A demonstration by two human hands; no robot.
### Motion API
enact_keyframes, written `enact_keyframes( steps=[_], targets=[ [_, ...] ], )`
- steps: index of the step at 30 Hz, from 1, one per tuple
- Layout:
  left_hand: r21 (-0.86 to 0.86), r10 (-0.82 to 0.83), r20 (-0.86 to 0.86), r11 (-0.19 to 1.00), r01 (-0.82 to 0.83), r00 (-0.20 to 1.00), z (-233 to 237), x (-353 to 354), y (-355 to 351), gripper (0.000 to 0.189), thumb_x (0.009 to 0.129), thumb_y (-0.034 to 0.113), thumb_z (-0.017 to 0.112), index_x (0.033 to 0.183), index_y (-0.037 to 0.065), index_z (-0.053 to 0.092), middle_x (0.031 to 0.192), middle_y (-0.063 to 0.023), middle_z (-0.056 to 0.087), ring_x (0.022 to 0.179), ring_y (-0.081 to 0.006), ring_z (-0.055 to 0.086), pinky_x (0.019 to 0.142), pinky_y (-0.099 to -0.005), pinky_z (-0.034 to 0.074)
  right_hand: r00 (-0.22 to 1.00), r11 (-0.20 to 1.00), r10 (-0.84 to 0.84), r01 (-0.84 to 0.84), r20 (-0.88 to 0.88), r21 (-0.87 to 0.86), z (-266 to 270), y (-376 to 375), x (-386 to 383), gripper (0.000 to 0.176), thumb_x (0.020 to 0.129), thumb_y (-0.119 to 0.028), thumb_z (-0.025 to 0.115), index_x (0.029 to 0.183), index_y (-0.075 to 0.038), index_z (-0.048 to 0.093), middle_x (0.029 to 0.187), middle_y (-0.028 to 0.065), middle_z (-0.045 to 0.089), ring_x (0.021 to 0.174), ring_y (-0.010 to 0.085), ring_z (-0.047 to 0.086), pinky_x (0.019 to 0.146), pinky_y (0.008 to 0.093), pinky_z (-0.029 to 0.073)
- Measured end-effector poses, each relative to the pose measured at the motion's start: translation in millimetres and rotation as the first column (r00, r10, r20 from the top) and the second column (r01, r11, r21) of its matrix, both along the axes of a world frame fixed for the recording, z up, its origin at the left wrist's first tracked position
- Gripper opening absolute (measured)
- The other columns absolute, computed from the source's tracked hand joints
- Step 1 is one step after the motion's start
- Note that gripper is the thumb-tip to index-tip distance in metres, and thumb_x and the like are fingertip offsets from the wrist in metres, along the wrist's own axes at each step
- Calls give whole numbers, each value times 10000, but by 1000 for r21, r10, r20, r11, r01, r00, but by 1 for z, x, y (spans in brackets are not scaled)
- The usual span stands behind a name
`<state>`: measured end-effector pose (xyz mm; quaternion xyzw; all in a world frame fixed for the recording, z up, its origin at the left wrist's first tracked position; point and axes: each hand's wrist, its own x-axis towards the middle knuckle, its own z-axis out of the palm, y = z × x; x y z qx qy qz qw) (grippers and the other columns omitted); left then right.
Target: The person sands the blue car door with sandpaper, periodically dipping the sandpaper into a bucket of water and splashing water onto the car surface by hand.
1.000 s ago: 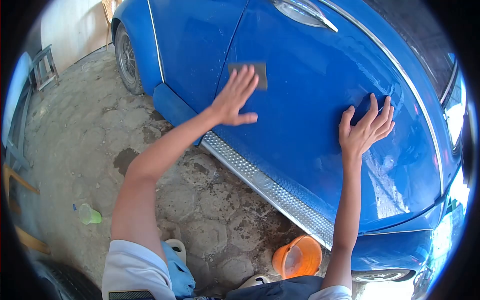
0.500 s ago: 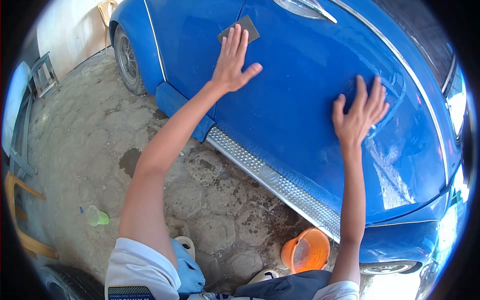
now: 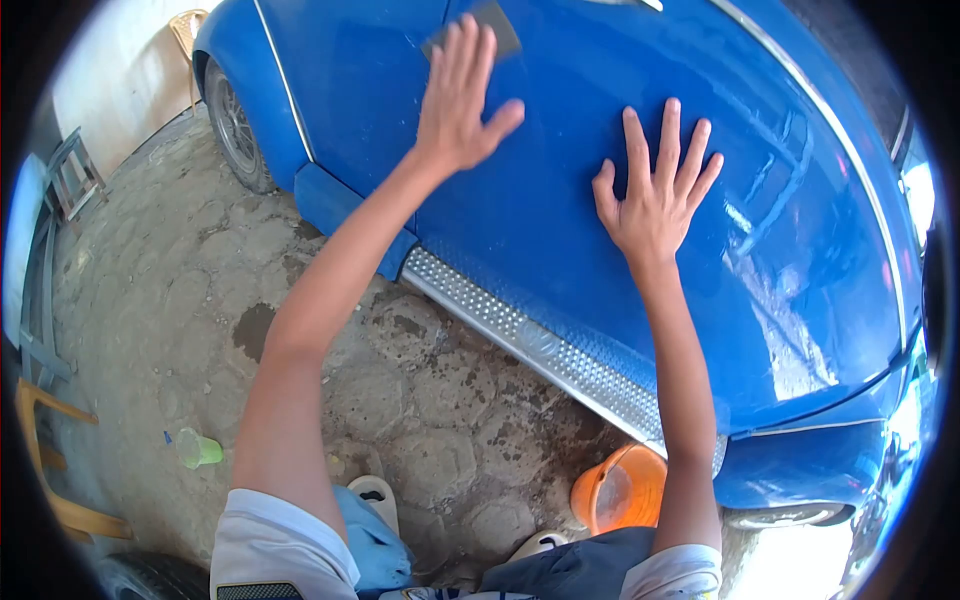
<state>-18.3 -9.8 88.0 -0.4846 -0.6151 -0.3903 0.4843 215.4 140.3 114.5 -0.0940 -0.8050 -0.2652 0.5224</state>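
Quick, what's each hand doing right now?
Left hand: open, flat, pressing a grey pad against the blue car.
Right hand: open, spread flat on the car, holding nothing.

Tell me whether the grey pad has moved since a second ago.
Yes: the grey pad under the left hand slid up the panel, away from the running board.
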Motion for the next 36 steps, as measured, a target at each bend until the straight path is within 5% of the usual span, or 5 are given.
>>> enact_keyframes(
  steps=[11, 14, 22, 31, 36],
  targets=[
    [-731, -69, -136, 680, -53, 988, -102, 23, -9, 933, 974, 792, 278, 1657, 158, 246, 1733, -93, 176, 1599, -289, 153, 1283, -531, 153, 999, 1000, 24, -24, -23, 15, 0, 1, -1, 611, 878, -341, 645, 1480, -268, 570, 1677, 134, 327, 1556, 458, 219, 1221, 677, 137],
    [-218, 20, -206, 974, -66, 978, -69, -15, -10, 887, 1012, 723, 306, 1649, 108, 247, 1722, -171, 171, 1586, -381, 162, 1272, -544, 165, 1000, 1000, 19, -19, -5, 20, 0, 1, 2, 607, 882, -338, 645, 1480, -265, 570, 1679, 133, 325, 1555, 453, 227, 1222, 673, 144],
    [185, -40, 134, 983, 15, 990, 17, -49, -11, 990, 1011, 709, 368, 1643, -17, 136, 1715, -259, 80, 1598, -408, 38, 1273, -553, 62, 999, 999, 29, -30, 22, 22, -2, 1, 6, 603, 880, -319, 647, 1475, -249, 575, 1684, 135, 312, 1557, 444, 229, 1224, 664, 158],
    [-202, 68, 264, 979, -13, 962, -186, -13, -26, 1069, 1008, 715, 353, 1625, -60, -47, 1702, -294, -72, 1582, -440, -90, 1268, -586, -5, 1000, 1000, 17, -17, 15, 10, -2, -4, 5, 623, 881, -314, 646, 1492, -229, 558, 1688, 149, 296, 1560, 450, 215, 1228, 665, 144],
    [-214, 88, 206, 976, -43, 975, -113, -39, -46, 1061, 1012, 699, 368, 1624, -63, -44, 1706, -284, -71, 1588, -414, -85, 1277, -567, 2, 1000, 999, 27, -28, 14, 27, -3, -1, 4, 619, 878, -313, 643, 1486, -221, 567, 1682, 156, 305, 1557, 453, 220, 1228, 666, 139]
  ],
)
